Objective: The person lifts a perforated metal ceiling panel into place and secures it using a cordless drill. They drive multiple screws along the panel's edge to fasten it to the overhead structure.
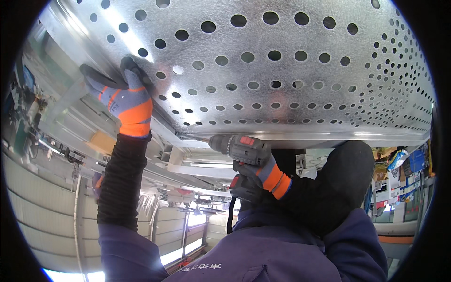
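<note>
A large perforated metal panel (291, 70) fills the upper view, with a folded rim along its left and lower sides. My left hand (129, 105), in a grey and orange glove, grips its left rim, thumb and fingers spread to either side of the edge. A black and grey cordless drill (246, 149) lies nearly level under the lower rim, in the grip of my gloved right hand (272, 176). The drill's thin bit points left, its tip close to the panel's lower left corner; whether it touches is too small to tell. Palm and fingertips of the right hand are partly hidden.
A dark-clothed knee (352, 164) rises close to the panel's lower edge on the right. Pale metal beams (188, 171) run behind my left arm. A shelf area with blue and yellow packages (399, 160) stands at the far right. A dark strap (230, 214) hangs below the drill.
</note>
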Available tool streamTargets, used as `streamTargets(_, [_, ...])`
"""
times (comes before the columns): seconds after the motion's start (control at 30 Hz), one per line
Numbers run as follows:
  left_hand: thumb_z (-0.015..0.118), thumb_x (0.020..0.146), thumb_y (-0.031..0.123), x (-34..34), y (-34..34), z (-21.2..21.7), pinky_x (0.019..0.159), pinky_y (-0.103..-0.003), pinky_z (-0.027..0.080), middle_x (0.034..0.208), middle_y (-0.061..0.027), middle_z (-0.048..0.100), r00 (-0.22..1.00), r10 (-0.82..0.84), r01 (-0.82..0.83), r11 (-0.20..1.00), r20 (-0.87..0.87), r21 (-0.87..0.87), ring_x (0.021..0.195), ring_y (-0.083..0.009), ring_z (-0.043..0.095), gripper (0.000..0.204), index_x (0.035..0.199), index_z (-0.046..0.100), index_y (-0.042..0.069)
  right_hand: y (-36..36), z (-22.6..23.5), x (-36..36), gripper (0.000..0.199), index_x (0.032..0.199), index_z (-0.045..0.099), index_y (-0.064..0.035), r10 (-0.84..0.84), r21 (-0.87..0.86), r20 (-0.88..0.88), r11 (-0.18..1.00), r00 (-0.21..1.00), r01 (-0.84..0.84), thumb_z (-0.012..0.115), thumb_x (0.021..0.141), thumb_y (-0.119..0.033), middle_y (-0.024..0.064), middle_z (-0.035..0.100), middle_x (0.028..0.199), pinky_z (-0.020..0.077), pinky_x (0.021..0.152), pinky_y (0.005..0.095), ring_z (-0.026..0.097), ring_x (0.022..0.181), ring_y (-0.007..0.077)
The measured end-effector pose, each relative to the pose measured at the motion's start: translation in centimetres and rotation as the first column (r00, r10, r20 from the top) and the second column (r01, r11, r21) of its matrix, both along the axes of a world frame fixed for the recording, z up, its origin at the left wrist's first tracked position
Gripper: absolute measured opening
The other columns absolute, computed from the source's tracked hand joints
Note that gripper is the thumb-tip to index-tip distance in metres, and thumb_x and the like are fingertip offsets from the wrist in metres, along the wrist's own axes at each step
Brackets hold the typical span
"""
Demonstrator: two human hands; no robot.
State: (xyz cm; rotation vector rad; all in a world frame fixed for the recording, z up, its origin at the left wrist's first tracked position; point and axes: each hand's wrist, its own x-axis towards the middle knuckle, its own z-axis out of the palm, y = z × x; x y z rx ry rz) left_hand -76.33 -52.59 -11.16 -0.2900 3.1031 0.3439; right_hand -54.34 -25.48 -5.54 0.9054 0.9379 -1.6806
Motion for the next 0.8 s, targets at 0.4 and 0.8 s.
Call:
streamTargets(0.4, [0.065, 0.09, 0.031, -0.3, -0.5, 0.4, 0.12, -0.049, 0.02, 0.156, -0.0309, 0.02, 0.995, 0.002, -0.004, 1.0, 0.097, 0.015, 0.145, -0.0443, 0.023, 0.091, 0.153, 0.014, -0.01, 0.1, 0.5, -1.5, 0.057, 0.126, 0.058, -0.0039, 0.016, 0.026, -0.07, 1.0, 0.997, -0.014, 0.085, 0.076, -0.011, 0.0088, 0.067, 0.118, 0.0546, 0.095, 0.035, 0.066, 0.108, 0.0195])
streamTargets(0.8, [0.065, 0.09, 0.03, -0.6, -0.3, 0.2, 0.12, -0.049, 0.02, 0.156, -0.0309, 0.019, 0.996, -0.019, 0.017, 1.0, 0.084, 0.023, 0.145, -0.0442, 0.023, 0.09, 0.153, 0.014, -0.01, 0.0, 0.2, -1.0, 0.054, 0.123, 0.059, -0.0059, 0.087, 0.048, -0.109, 0.995, 0.99, -0.082, 0.084, 0.076, -0.009, 0.005, 0.068, 0.114, 0.0558, 0.09, 0.0323, 0.066, 0.102, 0.015])
